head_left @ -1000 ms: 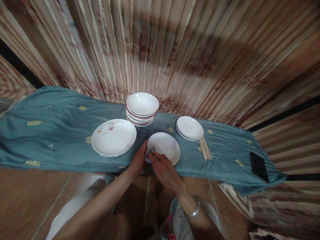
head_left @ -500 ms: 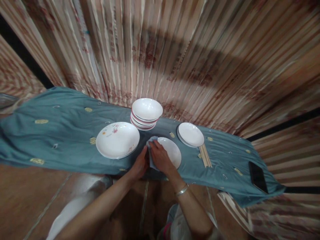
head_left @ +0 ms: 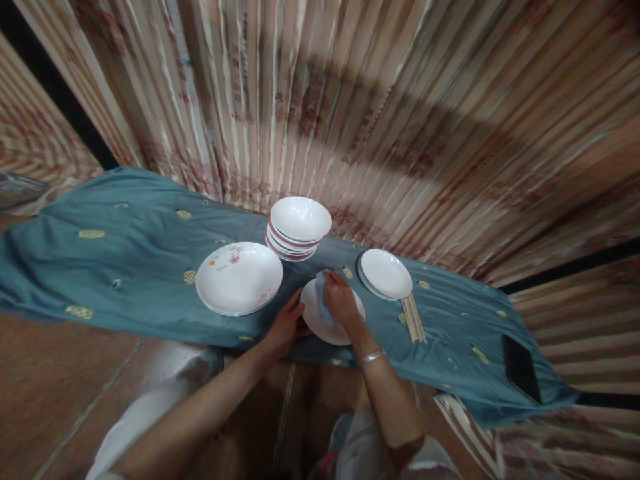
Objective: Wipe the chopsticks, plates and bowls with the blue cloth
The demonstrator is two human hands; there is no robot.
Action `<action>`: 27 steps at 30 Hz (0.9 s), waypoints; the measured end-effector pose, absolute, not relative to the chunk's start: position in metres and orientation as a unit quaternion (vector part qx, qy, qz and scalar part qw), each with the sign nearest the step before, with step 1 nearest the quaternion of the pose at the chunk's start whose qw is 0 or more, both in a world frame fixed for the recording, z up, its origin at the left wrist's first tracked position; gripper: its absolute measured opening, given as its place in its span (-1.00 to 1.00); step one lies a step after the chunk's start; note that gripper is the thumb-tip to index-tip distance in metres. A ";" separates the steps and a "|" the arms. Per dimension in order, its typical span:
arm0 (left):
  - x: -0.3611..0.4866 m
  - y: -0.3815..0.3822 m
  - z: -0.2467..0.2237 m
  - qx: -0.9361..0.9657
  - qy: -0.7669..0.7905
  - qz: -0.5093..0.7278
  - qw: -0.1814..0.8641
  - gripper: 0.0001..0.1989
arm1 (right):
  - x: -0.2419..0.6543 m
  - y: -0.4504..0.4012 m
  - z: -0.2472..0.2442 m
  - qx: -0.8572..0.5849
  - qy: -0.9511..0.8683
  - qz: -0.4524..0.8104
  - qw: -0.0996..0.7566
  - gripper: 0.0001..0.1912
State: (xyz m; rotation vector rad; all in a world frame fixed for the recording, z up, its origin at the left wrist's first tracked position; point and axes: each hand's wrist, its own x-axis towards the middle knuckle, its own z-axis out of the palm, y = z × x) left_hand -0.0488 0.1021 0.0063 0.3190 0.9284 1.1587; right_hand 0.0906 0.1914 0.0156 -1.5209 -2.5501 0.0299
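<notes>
A white plate point(head_left: 313, 313) is at the front middle of the cloth-covered table. My left hand point(head_left: 287, 325) grips its left rim, thumb on top and the other fingers partly hidden under the edge. My right hand point(head_left: 343, 301) presses a light blue cloth point(head_left: 325, 308) against the plate's upper face, fingers closed over it. To the left lies a larger oval plate point(head_left: 240, 280) with a flower print. Behind stands a stack of white bowls point(head_left: 301, 220) with red bands on their sides.
A few small white plates point(head_left: 387, 275) are stacked to the right, with several wooden chopsticks point(head_left: 413, 320) beside them. A black phone point(head_left: 521, 367) rests near the right end of the green tablecloth point(head_left: 145, 267). A striped curtain point(head_left: 320, 100) hangs behind the table.
My right hand has moved with the cloth from the plate's left edge onto its middle. The left hand now holds the left rim, apart from the cloth. The view has shifted slightly.
</notes>
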 end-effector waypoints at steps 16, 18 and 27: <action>-0.046 0.104 0.008 0.142 0.440 0.522 0.717 -0.36 | 0.144 0.164 0.015 -0.602 -0.797 -0.030 0.027 -0.56; -0.046 0.104 0.007 0.148 0.437 0.523 0.717 -0.36 | 0.146 0.158 0.017 -0.604 -0.796 -0.041 0.013 -0.57; -0.046 0.103 0.008 0.153 0.442 0.519 0.716 -0.36 | 0.155 0.123 0.030 -0.610 -0.791 -0.053 -0.007 -0.65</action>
